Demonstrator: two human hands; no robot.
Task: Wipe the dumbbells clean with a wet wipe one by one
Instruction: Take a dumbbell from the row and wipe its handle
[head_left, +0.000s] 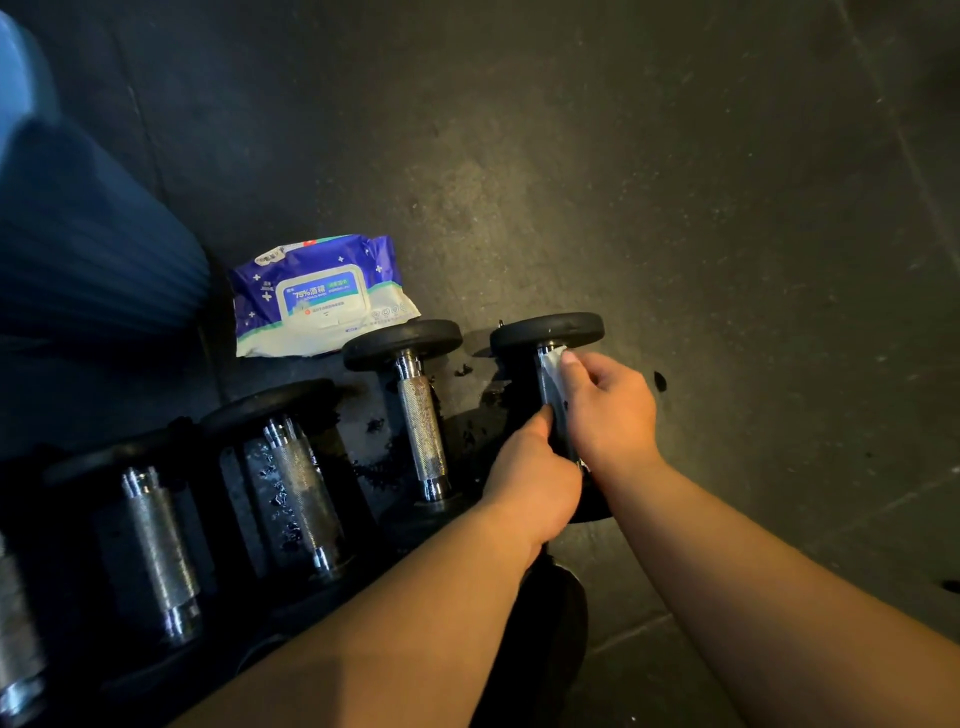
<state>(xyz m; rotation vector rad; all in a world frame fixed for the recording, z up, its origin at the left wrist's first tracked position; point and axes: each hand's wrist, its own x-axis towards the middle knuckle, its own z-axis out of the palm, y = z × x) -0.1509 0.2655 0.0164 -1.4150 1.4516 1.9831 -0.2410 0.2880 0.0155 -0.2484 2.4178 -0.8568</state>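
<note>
Several black dumbbells with knurled steel handles lie in a row on the dark floor. The rightmost dumbbell (548, 330) has a white wet wipe (551, 370) wrapped on its handle. My right hand (608, 410) grips the wipe around that handle from the right side. My left hand (535, 483) holds the lower part of the same handle, its thumb pointing up along it. The neighbouring dumbbell (421, 426) lies just to the left, untouched. Two more dumbbells (298, 483) (156, 545) lie further left.
A purple and white pack of wet wipes (319, 296) lies on the floor behind the dumbbells, its lid closed. A blue trouser leg (88, 244) fills the left edge. Dark wet spots mark the floor (675, 208) between the dumbbells.
</note>
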